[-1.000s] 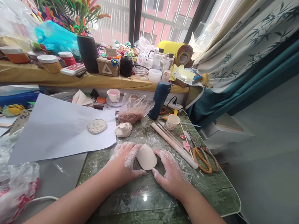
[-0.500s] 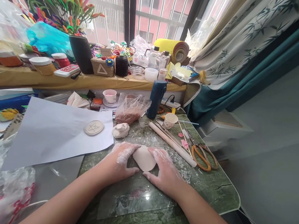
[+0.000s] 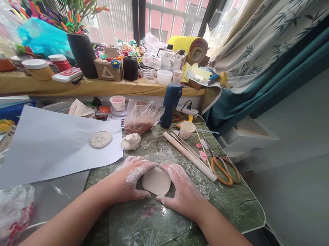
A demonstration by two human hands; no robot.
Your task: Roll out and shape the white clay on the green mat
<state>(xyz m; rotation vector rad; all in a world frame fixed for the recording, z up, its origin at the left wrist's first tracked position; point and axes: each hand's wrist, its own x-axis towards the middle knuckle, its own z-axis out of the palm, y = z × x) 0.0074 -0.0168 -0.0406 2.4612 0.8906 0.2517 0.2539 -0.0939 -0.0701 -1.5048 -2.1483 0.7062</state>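
Observation:
A flat, round slab of pale clay (image 3: 156, 180) lies on a clear plastic sheet (image 3: 147, 222) over the green marble table (image 3: 231, 208). My left hand (image 3: 131, 178) cups its left edge, fingers curved against the clay. My right hand (image 3: 181, 189) cups its right edge the same way. Both hands are smeared with white clay. A smaller lump of clay (image 3: 130, 141) sits farther back. A clay disc with a star scratched in it (image 3: 100, 139) rests on white paper (image 3: 54, 146).
A wooden rolling pin (image 3: 189, 155), thin sticks, orange-handled scissors (image 3: 223, 171) and a paper cup (image 3: 186, 129) lie to the right. A plastic bag of brown material (image 3: 142, 118) and a blue bottle (image 3: 170, 105) stand behind. A cluttered shelf runs along the window.
The clay piece was tilted up between my hands a second ago; it now lies flat on the sheet, with both hands closed in around its edge.

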